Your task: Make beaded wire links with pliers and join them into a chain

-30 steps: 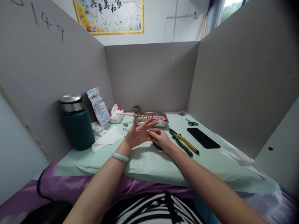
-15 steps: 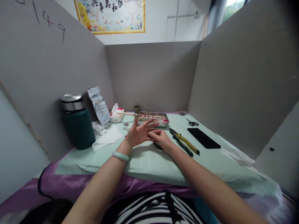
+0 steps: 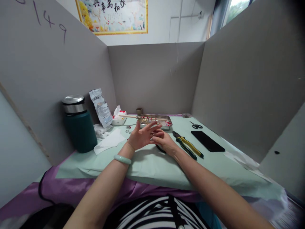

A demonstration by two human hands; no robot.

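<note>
My left hand [image 3: 141, 136] is held palm up with its fingers spread, above the green table cover. The fingers of my right hand [image 3: 164, 141] are pinched together at the lower fingers of my left hand. A tiny dark band, perhaps a ring, shows on a left finger there, but it is too small to tell. A black curved thing [image 3: 160, 149] lies partly hidden beneath my right hand. Beyond my hands, a metal tray [image 3: 169, 128] holds red and gold beads and a stick lies across it. Several small rings [image 3: 128, 128] lie left of the tray.
Pliers [image 3: 188, 145] with green and yellow handles lie right of my hands, near a black phone-like slab [image 3: 207, 141] and scissors [image 3: 196, 125]. On the left stand a green flask [image 3: 80, 130], a pouch [image 3: 101, 108] and a tissue pack [image 3: 119, 118]; white paper [image 3: 110, 141] lies closer. Grey partitions enclose three sides.
My right hand's fingers have shifted slightly along the left fingers, and a small dark band now shows between them. My left hand stays nearly still, spread as before.
</note>
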